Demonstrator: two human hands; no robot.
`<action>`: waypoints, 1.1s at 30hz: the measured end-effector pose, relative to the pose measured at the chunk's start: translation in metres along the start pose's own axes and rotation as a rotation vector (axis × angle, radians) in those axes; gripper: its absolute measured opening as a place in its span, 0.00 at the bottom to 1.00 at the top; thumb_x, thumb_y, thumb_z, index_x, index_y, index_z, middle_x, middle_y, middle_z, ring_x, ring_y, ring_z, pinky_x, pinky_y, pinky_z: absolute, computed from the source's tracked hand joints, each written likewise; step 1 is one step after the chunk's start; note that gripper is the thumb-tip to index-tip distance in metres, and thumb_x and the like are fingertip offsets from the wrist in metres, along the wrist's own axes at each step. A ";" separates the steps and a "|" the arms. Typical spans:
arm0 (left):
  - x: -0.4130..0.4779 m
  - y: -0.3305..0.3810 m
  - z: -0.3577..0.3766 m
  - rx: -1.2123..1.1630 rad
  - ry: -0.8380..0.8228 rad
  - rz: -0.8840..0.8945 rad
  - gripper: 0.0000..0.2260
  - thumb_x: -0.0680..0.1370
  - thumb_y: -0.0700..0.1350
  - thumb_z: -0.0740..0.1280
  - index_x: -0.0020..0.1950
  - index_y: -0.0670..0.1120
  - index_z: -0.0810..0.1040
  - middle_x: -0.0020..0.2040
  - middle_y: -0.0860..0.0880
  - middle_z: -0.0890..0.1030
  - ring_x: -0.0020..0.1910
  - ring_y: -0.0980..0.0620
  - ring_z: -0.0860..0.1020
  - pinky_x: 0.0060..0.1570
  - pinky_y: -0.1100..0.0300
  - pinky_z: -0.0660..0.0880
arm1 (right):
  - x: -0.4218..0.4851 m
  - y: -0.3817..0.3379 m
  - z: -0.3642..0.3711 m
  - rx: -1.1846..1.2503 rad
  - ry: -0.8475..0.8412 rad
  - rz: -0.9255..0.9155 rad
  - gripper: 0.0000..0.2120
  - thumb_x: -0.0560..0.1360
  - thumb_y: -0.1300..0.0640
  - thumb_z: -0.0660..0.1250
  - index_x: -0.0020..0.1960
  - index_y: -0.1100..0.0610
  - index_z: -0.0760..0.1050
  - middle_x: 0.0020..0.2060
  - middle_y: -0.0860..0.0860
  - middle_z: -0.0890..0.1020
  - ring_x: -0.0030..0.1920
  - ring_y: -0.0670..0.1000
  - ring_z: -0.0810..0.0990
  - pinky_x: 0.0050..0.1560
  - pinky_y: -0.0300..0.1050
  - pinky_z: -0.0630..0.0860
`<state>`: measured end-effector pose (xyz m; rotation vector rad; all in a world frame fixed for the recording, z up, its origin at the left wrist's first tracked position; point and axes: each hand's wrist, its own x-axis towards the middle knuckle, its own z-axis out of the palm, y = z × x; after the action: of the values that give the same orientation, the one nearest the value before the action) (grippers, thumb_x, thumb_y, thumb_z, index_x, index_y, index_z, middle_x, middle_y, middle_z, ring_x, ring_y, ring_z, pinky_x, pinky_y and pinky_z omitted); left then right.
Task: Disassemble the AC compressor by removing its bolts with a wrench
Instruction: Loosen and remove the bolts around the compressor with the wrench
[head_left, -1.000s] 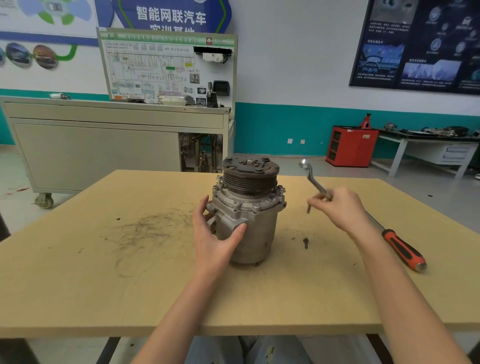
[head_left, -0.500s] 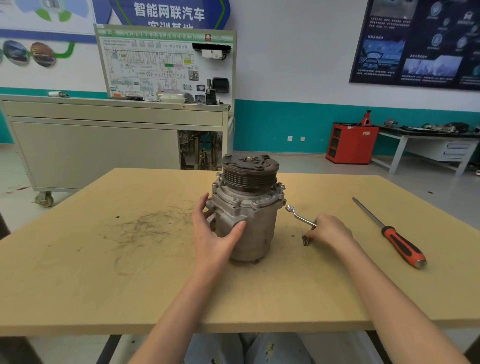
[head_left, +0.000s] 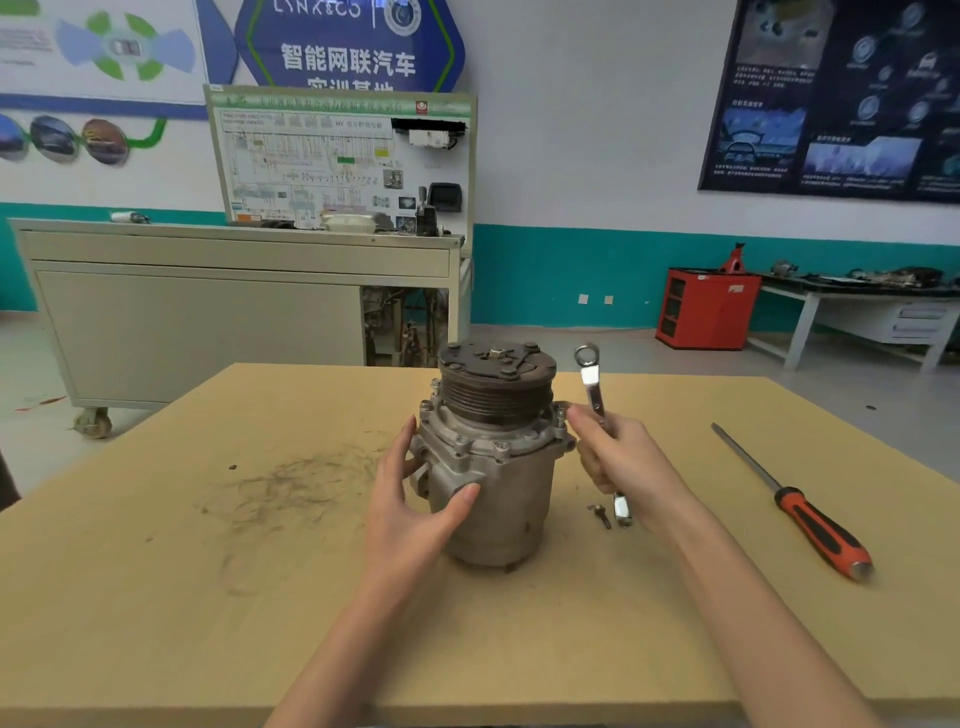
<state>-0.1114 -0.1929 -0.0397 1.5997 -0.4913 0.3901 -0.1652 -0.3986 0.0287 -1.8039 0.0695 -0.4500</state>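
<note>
On the table (head_left: 260, 597), compressor (head_left: 498, 467) against spread left fingers (head_left: 400, 452); right fingers (head_left: 584, 421) curled round wrench (head_left: 592, 387).

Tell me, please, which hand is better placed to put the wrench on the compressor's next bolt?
Probably the right hand: it grips the silver ring wrench right beside the grey metal compressor, while the left hand braces its housing.
</note>
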 end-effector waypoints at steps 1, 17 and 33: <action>0.003 0.001 -0.005 -0.018 -0.030 -0.014 0.39 0.64 0.55 0.77 0.72 0.64 0.63 0.68 0.58 0.72 0.61 0.69 0.74 0.53 0.77 0.71 | -0.002 0.000 0.001 -0.021 0.000 -0.028 0.11 0.79 0.50 0.62 0.39 0.52 0.72 0.21 0.46 0.65 0.24 0.46 0.60 0.24 0.37 0.60; 0.027 0.039 -0.034 0.020 -0.344 -0.078 0.51 0.57 0.71 0.74 0.72 0.74 0.47 0.68 0.80 0.55 0.66 0.81 0.57 0.66 0.73 0.60 | -0.011 0.026 0.024 -0.052 0.191 -0.138 0.19 0.77 0.53 0.65 0.51 0.71 0.70 0.24 0.43 0.59 0.27 0.43 0.58 0.31 0.41 0.55; 0.040 0.014 -0.024 -0.110 -0.217 0.038 0.46 0.61 0.64 0.76 0.74 0.56 0.61 0.67 0.61 0.75 0.65 0.63 0.74 0.60 0.68 0.73 | -0.036 -0.020 0.042 0.047 0.181 -0.304 0.12 0.72 0.40 0.60 0.43 0.41 0.81 0.24 0.37 0.75 0.27 0.37 0.75 0.30 0.27 0.68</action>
<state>-0.0835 -0.1726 -0.0049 1.5353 -0.6977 0.2146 -0.1880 -0.3443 0.0288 -1.7289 -0.0910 -0.8246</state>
